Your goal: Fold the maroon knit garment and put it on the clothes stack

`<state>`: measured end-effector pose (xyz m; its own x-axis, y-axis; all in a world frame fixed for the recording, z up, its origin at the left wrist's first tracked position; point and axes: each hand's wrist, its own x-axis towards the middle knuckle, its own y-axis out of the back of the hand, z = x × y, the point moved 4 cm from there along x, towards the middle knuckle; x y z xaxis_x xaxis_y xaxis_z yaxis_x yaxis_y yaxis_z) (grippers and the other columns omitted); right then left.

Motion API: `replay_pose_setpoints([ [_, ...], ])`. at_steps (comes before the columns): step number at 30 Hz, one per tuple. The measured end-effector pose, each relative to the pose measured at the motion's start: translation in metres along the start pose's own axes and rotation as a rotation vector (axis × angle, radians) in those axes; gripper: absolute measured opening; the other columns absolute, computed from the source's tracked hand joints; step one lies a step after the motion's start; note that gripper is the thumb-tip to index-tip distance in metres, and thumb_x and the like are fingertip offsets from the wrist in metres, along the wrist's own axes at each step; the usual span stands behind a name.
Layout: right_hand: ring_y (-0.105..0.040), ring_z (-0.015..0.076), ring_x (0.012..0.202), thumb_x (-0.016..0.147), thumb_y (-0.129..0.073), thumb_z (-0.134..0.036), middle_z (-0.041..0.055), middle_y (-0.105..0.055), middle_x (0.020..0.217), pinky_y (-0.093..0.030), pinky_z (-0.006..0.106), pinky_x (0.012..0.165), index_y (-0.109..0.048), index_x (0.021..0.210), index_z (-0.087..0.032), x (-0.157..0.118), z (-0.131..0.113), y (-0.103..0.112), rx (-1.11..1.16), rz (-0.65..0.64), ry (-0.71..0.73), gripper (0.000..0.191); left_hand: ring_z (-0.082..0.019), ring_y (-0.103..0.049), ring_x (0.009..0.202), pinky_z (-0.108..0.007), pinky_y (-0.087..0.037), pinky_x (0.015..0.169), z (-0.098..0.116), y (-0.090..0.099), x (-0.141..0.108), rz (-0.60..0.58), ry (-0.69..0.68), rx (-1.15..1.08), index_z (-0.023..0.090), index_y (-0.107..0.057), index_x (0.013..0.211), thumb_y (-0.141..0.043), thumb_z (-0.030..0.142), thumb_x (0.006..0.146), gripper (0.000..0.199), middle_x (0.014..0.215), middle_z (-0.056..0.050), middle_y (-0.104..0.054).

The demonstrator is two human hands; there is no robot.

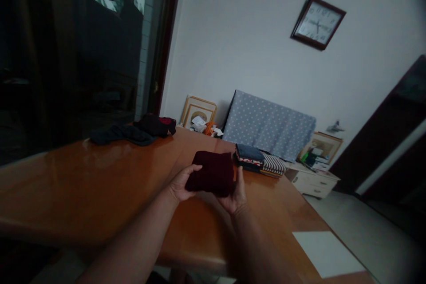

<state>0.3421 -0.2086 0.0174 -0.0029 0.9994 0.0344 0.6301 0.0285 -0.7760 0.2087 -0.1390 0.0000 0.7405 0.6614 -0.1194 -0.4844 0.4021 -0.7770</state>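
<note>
A dark red folded cloth [213, 172] is held between both hands above the wooden table [133, 186]. My left hand [183, 183] grips its left side, thumb on top. On the right side my right hand [235, 195] supports it, thumb pointing up along the edge. Just behind and to the right lie folded clothes in a stack, with a blue denim piece [249, 153] on top and a black-and-white striped piece [274, 164] beside it.
Dark crumpled clothing [123, 134] and a black bundle with red [155, 125] lie at the table's back left. A white sheet [328, 253] lies at the right edge. Beyond stand a dotted cloth cover [266, 122] and a white cabinet [314, 183].
</note>
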Motion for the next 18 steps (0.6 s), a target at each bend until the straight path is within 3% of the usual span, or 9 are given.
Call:
replay_pose_setpoints([
  [4, -0.062, 0.0304, 0.123, 0.086, -0.045, -0.079, 0.0123, -0.065, 0.135, -0.049, 0.052, 0.102, -0.055, 0.138, -0.021, -0.005, -0.019, -0.007, -0.086, -0.017, -0.028, 0.078, -0.025, -0.075, 0.075, -0.035, -0.061, 0.069, -0.003, 0.004, 0.006, 0.037, 0.028, 0.043, 0.013, -0.066, 0.112, -0.068, 0.028, 0.082, 0.034, 0.093, -0.013, -0.078],
  [7, -0.065, 0.0289, 0.119, 0.089, -0.046, -0.074, 0.0126, -0.065, 0.134, -0.053, 0.048, 0.097, -0.057, 0.136, -0.020, -0.008, -0.023, -0.008, -0.166, -0.013, -0.048, 0.073, -0.026, -0.075, 0.080, -0.037, -0.061, 0.073, -0.007, 0.005, 0.010, 0.011, 0.043, 0.071, 0.013, -0.065, 0.116, -0.067, 0.030, 0.083, 0.037, 0.097, -0.013, -0.078],
  [12, -0.073, 0.0266, 0.099, 0.092, -0.058, -0.055, 0.0128, -0.073, 0.118, -0.060, 0.043, 0.083, -0.060, 0.132, -0.017, -0.006, -0.020, 0.014, -0.325, 0.177, -0.145, 0.056, -0.025, -0.075, 0.083, -0.036, -0.060, 0.077, -0.012, 0.005, 0.011, -0.003, 0.068, 0.111, 0.013, -0.065, 0.118, -0.066, 0.030, 0.082, 0.039, 0.098, -0.013, -0.077],
  [18, -0.074, 0.0247, 0.099, 0.094, -0.056, -0.033, 0.0148, -0.073, 0.118, -0.057, 0.041, 0.093, -0.058, 0.130, -0.011, -0.004, -0.020, 0.028, -0.269, 0.213, -0.106, 0.043, -0.023, -0.073, 0.076, -0.031, -0.059, 0.072, -0.014, 0.009, 0.012, 0.064, 0.084, 0.184, 0.012, -0.066, 0.109, -0.066, 0.024, 0.075, 0.036, 0.091, -0.012, -0.077],
])
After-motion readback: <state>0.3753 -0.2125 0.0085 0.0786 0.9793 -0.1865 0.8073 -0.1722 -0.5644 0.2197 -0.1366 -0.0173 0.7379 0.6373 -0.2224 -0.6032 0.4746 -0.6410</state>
